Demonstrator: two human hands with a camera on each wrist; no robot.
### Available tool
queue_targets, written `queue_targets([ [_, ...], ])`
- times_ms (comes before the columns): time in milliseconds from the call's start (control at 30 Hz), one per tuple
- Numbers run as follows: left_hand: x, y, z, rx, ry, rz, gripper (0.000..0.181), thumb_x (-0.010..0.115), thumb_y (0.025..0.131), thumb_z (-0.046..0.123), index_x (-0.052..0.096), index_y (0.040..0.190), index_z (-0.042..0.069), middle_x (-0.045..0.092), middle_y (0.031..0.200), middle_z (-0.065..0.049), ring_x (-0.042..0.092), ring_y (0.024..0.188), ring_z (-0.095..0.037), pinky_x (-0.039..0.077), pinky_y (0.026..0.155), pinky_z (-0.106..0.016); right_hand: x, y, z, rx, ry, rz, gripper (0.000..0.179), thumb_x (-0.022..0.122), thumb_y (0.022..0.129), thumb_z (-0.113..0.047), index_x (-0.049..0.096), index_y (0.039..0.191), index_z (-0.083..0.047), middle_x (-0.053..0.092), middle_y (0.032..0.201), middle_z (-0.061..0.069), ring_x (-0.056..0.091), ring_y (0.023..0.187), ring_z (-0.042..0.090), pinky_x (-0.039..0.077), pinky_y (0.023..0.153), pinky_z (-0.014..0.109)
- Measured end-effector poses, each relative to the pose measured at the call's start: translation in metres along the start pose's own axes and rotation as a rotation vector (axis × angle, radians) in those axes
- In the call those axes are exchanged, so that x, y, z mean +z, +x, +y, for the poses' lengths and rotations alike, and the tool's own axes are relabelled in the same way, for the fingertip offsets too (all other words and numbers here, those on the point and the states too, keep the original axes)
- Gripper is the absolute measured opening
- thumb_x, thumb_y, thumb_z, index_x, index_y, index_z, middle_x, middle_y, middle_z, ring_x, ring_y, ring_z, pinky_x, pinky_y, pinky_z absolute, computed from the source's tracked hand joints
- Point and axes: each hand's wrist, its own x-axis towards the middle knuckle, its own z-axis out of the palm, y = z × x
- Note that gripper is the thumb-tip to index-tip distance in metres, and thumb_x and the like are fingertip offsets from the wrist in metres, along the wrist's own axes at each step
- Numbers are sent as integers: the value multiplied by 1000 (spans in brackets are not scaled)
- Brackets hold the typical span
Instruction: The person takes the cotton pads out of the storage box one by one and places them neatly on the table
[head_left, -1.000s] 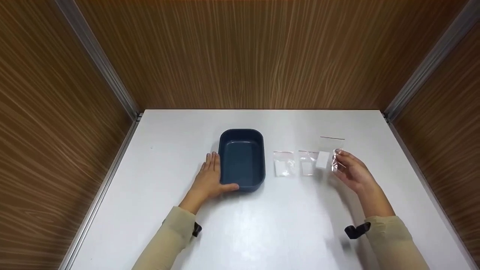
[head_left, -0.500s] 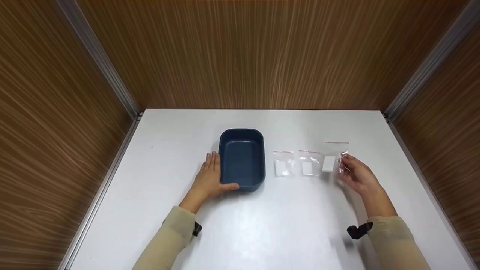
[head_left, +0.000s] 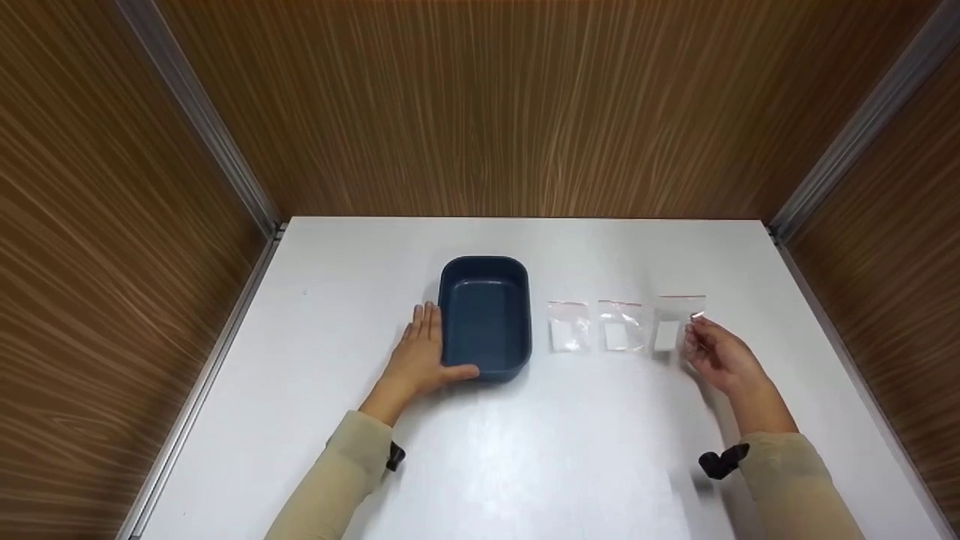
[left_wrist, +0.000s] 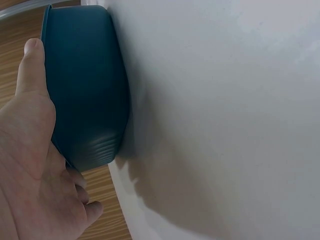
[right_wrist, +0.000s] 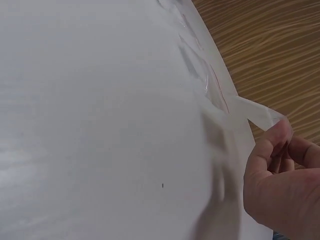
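My right hand pinches the right side of a small clear zip bag between thumb and fingers. Inside it is a white rectangular piece. Seen from the right wrist, the same bag sticks out from the fingertips above the tabletop. A deep blue rectangular tub stands to the left, with nothing in it. Along its left side lie the straight fingers of my left hand, the thumb across the near rim. The left wrist view has that thumb along the tub's edge.
Two more clear zip bags, a left one and a middle one, lie flat in a row between tub and right hand, each with a white piece inside. The white table ends at a wood-grain back panel, with side panels left and right.
My right hand has moved right and slightly towards me with the pinched bag, which no longer overlaps the middle bag. My left hand and the tub have stayed put.
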Motion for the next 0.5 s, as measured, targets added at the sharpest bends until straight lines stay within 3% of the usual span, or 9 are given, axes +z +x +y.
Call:
queue_targets([
  [500, 1, 2, -1, -1, 12, 1, 139, 65, 70, 83, 0, 158, -3, -1, 166, -22, -7, 154, -34, 11, 124, -49, -5, 1, -5, 3, -322, 111, 16, 53, 104, -15, 69, 105, -13, 72, 86, -1, 65, 71, 9, 55, 61, 24],
])
